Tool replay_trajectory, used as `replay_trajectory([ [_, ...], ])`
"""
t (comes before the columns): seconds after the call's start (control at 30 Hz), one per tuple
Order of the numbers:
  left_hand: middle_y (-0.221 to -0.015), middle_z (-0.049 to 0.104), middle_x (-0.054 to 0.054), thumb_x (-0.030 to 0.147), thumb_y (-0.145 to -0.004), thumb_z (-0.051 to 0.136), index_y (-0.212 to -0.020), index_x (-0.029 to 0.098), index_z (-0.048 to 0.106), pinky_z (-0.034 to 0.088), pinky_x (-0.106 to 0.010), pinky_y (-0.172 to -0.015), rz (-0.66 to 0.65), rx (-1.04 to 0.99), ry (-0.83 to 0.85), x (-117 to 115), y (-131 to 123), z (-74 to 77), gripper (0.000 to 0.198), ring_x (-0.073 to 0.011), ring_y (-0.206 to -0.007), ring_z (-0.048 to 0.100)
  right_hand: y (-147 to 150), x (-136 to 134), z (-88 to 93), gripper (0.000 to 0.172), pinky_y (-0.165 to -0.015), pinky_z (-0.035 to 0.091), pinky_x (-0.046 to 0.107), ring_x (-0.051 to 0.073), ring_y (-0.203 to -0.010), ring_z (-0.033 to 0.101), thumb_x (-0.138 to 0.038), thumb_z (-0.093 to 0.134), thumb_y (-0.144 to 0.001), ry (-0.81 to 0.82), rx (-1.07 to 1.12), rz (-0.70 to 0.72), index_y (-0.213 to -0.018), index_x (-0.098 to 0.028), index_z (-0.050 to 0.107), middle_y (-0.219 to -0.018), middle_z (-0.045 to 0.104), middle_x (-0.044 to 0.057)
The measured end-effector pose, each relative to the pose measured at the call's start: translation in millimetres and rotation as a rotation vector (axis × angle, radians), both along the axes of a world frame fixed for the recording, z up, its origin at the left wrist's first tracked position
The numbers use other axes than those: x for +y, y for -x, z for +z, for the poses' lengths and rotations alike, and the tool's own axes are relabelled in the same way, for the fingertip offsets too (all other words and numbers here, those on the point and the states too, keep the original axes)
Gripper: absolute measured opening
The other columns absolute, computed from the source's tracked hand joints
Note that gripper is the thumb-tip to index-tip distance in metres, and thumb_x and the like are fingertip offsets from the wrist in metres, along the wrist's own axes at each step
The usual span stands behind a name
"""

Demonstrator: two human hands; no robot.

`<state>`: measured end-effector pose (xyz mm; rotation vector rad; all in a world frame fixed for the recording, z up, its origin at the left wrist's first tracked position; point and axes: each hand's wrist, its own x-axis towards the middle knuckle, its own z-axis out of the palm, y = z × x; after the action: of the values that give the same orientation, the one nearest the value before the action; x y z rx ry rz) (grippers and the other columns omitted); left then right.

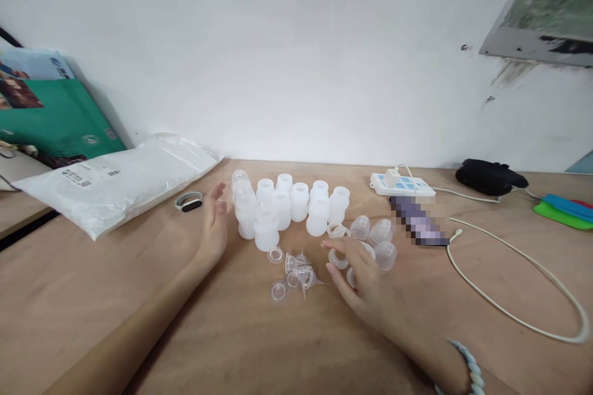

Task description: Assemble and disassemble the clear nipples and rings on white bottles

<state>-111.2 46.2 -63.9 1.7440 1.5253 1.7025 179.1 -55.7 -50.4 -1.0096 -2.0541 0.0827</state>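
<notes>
Several small translucent white bottles (296, 205) stand clustered on the wooden table (139, 296). My left hand (214, 225) rests open on its edge just left of the cluster, fingers stretched toward the nearest bottle, holding nothing. My right hand (359, 274) lies low on the table to the right, fingers spread and slightly curled over a clear ring (338, 258) and clear domed caps (377, 241). Between the hands lies a small heap of clear valves and rings (296, 273).
A white plastic bag (120, 182) lies at the left with a wristband (189, 201) beside it. A power strip (402, 184), white cable (519, 315), black pouch (488, 176) and coloured items (565, 210) sit at right. Green folders (55, 117) lean on the wall.
</notes>
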Motion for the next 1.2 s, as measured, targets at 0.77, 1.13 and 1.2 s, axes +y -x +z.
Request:
replay_trajectory([
  [0.77,-0.065,0.064,-0.001,-0.005,-0.088,0.047,-0.079,0.016,0.057,0.034,-0.030,-0.059,-0.422,1.545,-0.445,-48.2,-32.0,26.2,0.025,-0.0173,-0.056,0.056,-6.9,12.6,-4.7,0.007,-0.085,0.040,0.048,0.029,-0.100,0.054,-0.012,0.058,-0.084,-0.086,-0.310,-0.196,-0.082,-0.019,0.058,-0.112,0.060,0.011],
  [1.13,-0.073,0.065,-0.002,0.003,-0.097,0.039,-0.092,0.015,0.057,0.038,-0.029,-0.057,-0.382,1.217,-0.713,-56.3,-32.2,43.6,0.022,-0.0153,-0.057,0.054,-2.0,5.1,-1.0,0.017,-0.094,0.051,0.042,0.023,-0.114,0.059,-0.019,0.057,-0.092,0.214,0.269,0.072,-0.108,-0.025,0.052,-0.121,0.060,0.009],
  [1.2,-0.075,0.067,-0.003,0.005,-0.097,0.041,-0.093,0.014,0.057,0.040,-0.028,-0.057,-0.396,1.115,-0.759,-60.6,-35.7,44.9,0.019,-0.0148,-0.058,0.055,1.9,2.4,-0.5,0.027,-0.093,0.053,0.040,0.022,-0.114,0.060,-0.020,0.060,-0.091,0.326,0.393,0.119,-0.116,-0.027,0.051,-0.122,0.061,0.008],
])
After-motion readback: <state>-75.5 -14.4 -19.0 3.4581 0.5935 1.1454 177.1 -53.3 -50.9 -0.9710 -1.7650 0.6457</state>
